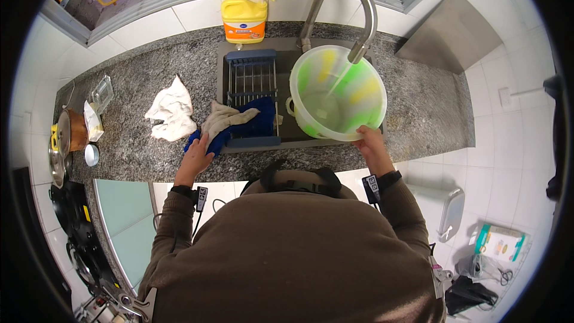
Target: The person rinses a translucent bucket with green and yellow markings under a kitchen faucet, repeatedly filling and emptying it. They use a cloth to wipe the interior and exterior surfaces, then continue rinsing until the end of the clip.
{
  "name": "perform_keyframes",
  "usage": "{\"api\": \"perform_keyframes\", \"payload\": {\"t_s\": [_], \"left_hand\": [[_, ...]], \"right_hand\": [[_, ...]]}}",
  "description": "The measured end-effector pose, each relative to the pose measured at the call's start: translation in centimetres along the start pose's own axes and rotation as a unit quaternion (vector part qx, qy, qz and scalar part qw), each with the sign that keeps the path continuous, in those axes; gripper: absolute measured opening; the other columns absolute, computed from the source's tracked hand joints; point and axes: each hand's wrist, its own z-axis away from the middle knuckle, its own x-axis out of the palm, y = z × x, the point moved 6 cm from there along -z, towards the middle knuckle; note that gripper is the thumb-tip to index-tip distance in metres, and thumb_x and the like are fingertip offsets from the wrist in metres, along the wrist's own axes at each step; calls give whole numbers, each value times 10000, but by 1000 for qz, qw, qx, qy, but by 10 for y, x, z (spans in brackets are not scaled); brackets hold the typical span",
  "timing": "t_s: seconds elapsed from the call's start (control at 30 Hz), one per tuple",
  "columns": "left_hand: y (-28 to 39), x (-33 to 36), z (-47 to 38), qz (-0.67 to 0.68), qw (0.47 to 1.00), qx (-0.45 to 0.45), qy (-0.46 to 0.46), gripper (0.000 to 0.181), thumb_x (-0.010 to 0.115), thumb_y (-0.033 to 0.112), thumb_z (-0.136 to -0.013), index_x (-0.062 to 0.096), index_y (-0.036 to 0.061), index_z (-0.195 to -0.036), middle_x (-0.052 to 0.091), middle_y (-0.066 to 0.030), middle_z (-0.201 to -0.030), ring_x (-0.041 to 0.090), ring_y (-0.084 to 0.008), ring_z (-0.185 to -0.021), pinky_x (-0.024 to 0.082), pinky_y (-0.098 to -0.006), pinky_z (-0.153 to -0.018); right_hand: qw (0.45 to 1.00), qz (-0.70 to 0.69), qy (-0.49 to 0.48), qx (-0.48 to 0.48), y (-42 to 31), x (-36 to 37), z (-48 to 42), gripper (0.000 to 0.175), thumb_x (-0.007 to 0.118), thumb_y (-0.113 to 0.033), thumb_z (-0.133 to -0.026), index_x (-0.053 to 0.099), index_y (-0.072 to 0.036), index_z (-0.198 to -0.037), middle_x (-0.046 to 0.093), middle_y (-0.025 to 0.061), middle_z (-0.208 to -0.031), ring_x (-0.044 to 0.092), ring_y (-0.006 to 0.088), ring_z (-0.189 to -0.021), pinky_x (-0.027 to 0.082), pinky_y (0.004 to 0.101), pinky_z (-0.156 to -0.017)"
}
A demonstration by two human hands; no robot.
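Water runs from a curved steel faucet (358,50) into a green, yellow and white plastic bucket (299,112), tilted in the right part of the sink (284,81). My right hand (371,147) grips the bucket's near rim, with the thumb over the edge. At the left, my left hand (196,158) rests on a blue cloth (264,114) and a cream cloth (224,119), which lie over the front of a metal drain rack (251,76). Whether its fingers close on the cloth I cannot tell. Some water lies in the bucket.
A white cloth (172,110) lies on the granite counter (128,98) to the left. Behind the sink stands a yellow pump jug (244,15). A copper-coloured pot (74,129), a tissue pack (93,123) and a clear plastic container (102,93) are far left; a steel board (453,36) leans at right.
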Motion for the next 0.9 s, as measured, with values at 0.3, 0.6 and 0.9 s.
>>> {"api": "perform_keyframes", "payload": {"t_s": [0.3, 0.6, 0.9], "left_hand": [[1, 5, 0, -12, 999, 21, 39, 777, 722, 197, -821, 333, 67, -1481, 544, -252, -1152, 566, -452, -1076, 484, -498, -888], [-7, 6, -1, 11, 999, 5, 35, 723, 697, 190, -845, 366, 81, -1478, 529, -256, -1169, 543, -456, -1099, 470, -484, -927], [41, -15, -6, -11, 958, 69, 279, 568, 717, 158, -806, 525, 41, -1328, 544, -208, -1239, 526, -410, -1115, 426, -501, -962]], "right_hand": [[999, -31, -18, -5, 12, -12, -17, 360, 564, 31, -812, 516, 57, -1167, 613, 173, -1052, 682, 333, -880, 621, 457, -650], [989, -136, -37, 51, 48, -37, -55, 339, 550, 30, -851, 499, 52, -1186, 583, 172, -1085, 663, 345, -894, 618, 479, -700], [990, -122, -71, -10, 51, -18, -64, 289, 553, 84, -826, 545, 58, -1114, 585, 151, -1037, 654, 329, -888, 610, 496, -694]]}}
